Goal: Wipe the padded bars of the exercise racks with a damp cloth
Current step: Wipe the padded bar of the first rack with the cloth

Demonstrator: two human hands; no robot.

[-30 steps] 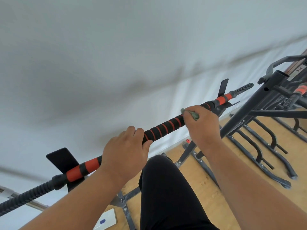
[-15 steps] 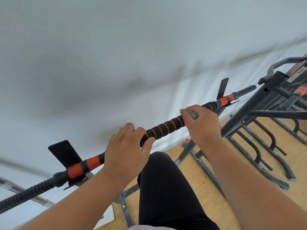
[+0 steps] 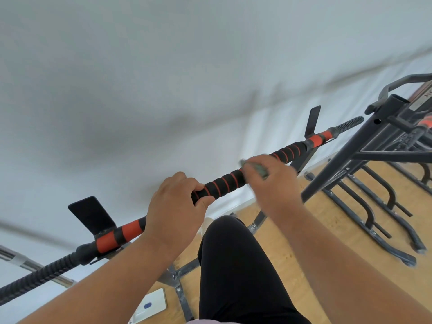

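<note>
A padded bar (image 3: 225,182) with black foam and orange stripes runs diagonally from lower left to upper right in front of a white wall. My left hand (image 3: 174,210) grips the bar near its middle. My right hand (image 3: 272,183), blurred by motion, holds a grey-green cloth (image 3: 254,168) wrapped on the bar just to the right of the left hand. Only a small edge of the cloth shows above my fingers.
Black metal exercise racks (image 3: 364,148) stand at the right, their curved feet (image 3: 383,220) on the wooden floor. Flat black brackets (image 3: 92,213) stick up near the bar's ends. My leg in black trousers (image 3: 236,272) is below. A white card (image 3: 149,305) lies on the floor.
My right hand has slid the cloth leftward along the bar, closer to my left hand. The left hand keeps its grip in the same spot.
</note>
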